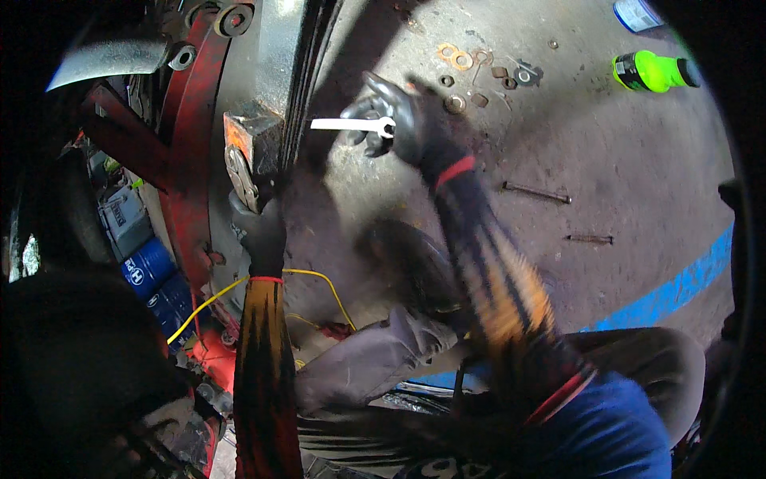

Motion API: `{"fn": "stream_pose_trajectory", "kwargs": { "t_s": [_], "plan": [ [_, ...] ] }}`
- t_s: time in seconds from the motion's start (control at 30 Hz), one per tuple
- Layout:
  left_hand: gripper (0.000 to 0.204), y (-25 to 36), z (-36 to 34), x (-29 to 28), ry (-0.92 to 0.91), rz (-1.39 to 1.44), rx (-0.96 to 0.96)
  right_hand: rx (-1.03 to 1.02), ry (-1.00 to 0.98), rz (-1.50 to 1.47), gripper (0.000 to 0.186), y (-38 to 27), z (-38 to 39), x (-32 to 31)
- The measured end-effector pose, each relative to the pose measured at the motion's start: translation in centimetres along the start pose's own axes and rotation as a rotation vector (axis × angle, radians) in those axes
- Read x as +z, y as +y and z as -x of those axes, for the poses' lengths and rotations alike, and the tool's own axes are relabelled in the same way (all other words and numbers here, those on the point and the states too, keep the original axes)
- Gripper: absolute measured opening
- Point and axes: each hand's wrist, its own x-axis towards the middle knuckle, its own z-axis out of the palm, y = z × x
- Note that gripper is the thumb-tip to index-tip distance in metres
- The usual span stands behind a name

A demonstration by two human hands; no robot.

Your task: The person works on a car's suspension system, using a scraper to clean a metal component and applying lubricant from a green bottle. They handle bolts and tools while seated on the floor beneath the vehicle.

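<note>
My left hand [262, 229], in a dark glove, is closed around the handle of metal locking pliers [242, 177]. The pliers' upper end lies against the orange-marked face of a dark metal block [259, 137], which sits on the side of a large grey metal part [254, 76]. To the right, my gloved right hand [396, 120] holds a bright wrench [343, 124] by one end, fingers bent around it. Its shaft points left toward the block, apart from it. The palm side of my left hand is hidden.
Washers [461, 60], nuts [479, 100] and a green bottle [650, 72] lie on the floor at the far right. Two long bolts [536, 192] lie nearer. A red frame [187, 120], blue drums [149, 267] and a yellow hose [209, 307] are at left.
</note>
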Motion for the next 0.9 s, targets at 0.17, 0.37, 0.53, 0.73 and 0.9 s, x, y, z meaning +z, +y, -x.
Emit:
{"fn": "stream_pose_trajectory", "kwargs": {
  "t_s": [0.17,0.37,0.53,0.73,0.9],
  "plan": [
    [0.053,-1.1,-0.1,-0.5,-0.051,0.036,0.061,-0.436,0.797,-0.265,0.043,4.8,-0.7,5.6],
    [0.055,-2.3,-0.5,0.0,-0.097,0.184,0.170,-0.912,1.056,1.116,0.025,-1.8,-10.4,3.7],
    [0.055,-1.8,-0.4,-0.1,-0.073,0.153,0.096,-0.786,0.741,0.922,0.027,-1.4,-12.0,4.2],
    [0.056,-1.4,-0.4,-0.5,-0.104,0.109,0.145,-0.622,0.635,0.863,0.030,3.9,-11.2,4.7],
    [0.056,-1.5,-0.2,-0.2,-0.076,0.102,0.097,-0.567,0.547,0.347,0.033,7.8,-16.4,4.6]
  ]
}}
